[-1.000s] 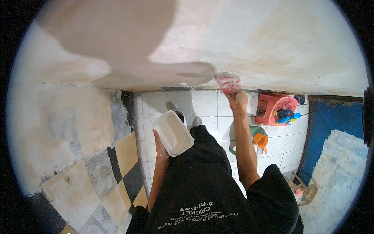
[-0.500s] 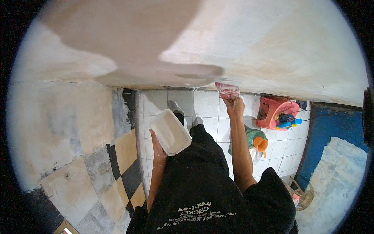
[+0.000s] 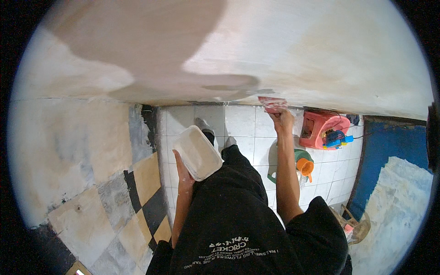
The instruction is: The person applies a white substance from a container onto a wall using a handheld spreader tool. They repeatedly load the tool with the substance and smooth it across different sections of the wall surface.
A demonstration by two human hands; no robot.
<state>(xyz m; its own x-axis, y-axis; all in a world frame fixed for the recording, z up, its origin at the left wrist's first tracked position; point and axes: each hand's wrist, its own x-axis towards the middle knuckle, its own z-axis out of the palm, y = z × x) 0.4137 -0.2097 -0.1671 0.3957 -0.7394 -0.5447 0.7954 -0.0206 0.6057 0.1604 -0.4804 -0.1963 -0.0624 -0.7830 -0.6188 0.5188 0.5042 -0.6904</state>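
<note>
Head view: right hand [image 3: 283, 120] at wall's [image 3: 321, 55] lower edge

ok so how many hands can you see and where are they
2. The left hand is low at centre, holding a white rectangular tub from underneath. The right hand is raised to the plastered wall, pressing a red-handled scraper against it. No other person's hands show.

Your single head camera looks steeply down from above your own torso, close to the wall [image 3: 275, 46] ahead, taking in both forearms and the tiled floor [image 3: 243, 123] below.
</note>
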